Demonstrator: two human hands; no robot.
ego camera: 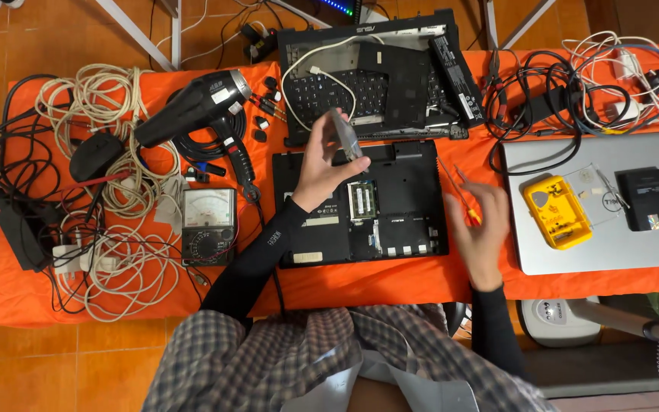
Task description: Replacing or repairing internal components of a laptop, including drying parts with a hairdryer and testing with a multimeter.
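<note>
My left hand [320, 164] is raised over an upturned black laptop base [406, 229] and holds a thin grey metal drive [344, 134] on edge between its fingers. The base lies open, with a green memory module [361, 201] showing in its bay. My right hand [482, 221] hovers at the base's right edge and holds a small screwdriver [459, 194] with a red-orange handle, its thin shaft pointing up and to the left. Both arms wear black sleeves.
Beyond the base lies a dismantled black laptop [379, 76] with keyboard and white cable. A black hair dryer [196, 111], analog multimeter [207, 226] and tangled cables [108, 198] fill the left. A silver laptop [604, 202] with a yellow tool case [557, 211] sits right. Orange cloth [32, 297] covers the table.
</note>
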